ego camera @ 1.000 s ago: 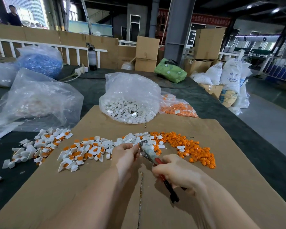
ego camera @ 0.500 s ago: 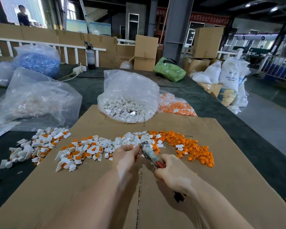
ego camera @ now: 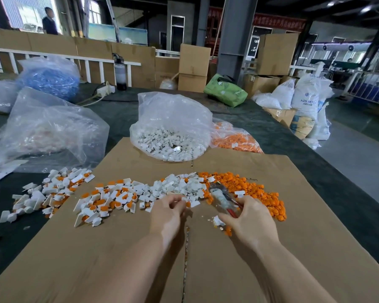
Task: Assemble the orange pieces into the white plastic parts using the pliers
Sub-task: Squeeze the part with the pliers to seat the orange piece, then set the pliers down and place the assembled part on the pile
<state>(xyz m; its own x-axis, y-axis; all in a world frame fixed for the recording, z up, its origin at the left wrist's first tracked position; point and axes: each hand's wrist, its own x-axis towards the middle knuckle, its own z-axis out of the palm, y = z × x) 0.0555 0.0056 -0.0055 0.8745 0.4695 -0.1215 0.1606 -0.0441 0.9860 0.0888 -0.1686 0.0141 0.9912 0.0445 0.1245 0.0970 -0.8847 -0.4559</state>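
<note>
On the cardboard sheet (ego camera: 271,248), loose white plastic parts (ego camera: 179,186) lie beside a heap of orange pieces (ego camera: 256,191). Assembled white-and-orange parts (ego camera: 109,200) spread to the left. My left hand (ego camera: 169,215) curls its fingertips on a white part at the near edge of the white pile. My right hand (ego camera: 249,221) holds the red-handled pliers (ego camera: 220,196), whose taped head points up-left at the orange heap. One white part (ego camera: 217,220) with orange crumbs lies by my right fingertips.
A clear bag of white parts (ego camera: 171,132) and a bag of orange pieces (ego camera: 234,138) stand behind the cardboard. Larger plastic bags (ego camera: 46,127) sit at the left. More assembled parts (ego camera: 48,193) lie on the dark table. A person stands far back left.
My hands have drawn apart. The left hand left the pliers' jaws and went to the white pile; the right hand shifted right with the pliers, and a white part now lies near it.
</note>
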